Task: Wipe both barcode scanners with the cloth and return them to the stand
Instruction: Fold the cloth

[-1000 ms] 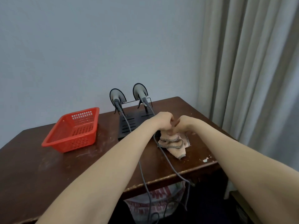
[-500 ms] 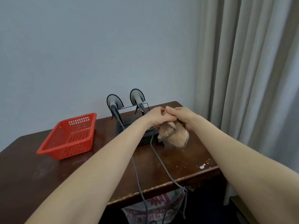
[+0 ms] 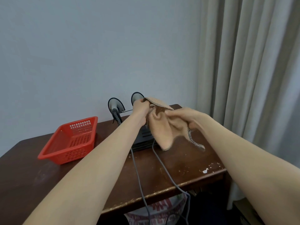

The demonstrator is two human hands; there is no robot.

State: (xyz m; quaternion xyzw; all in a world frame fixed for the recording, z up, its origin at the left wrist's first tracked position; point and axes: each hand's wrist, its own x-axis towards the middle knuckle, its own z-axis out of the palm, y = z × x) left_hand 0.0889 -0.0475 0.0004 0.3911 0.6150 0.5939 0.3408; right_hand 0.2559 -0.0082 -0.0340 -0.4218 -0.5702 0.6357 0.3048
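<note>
Both hands hold a tan cloth (image 3: 162,127) with a checked border, spread in the air above the black stand (image 3: 142,140). My left hand (image 3: 140,106) pinches its upper corner in front of the right scanner (image 3: 136,96), which is mostly hidden. My right hand (image 3: 186,118) grips the cloth's right side. The left scanner (image 3: 115,106), black and grey, sits upright in the stand. Grey cables (image 3: 138,172) run from the scanners over the table's front edge.
A red plastic basket (image 3: 71,140) stands at the left on the dark wooden table (image 3: 32,176). A grey curtain (image 3: 251,78) hangs at the right, close to the table's corner. A bag shows under the table.
Both hands lifted the cloth from the table and pulled it apart. My left hand rose toward the right scanner; my right hand moved right and nearer.
</note>
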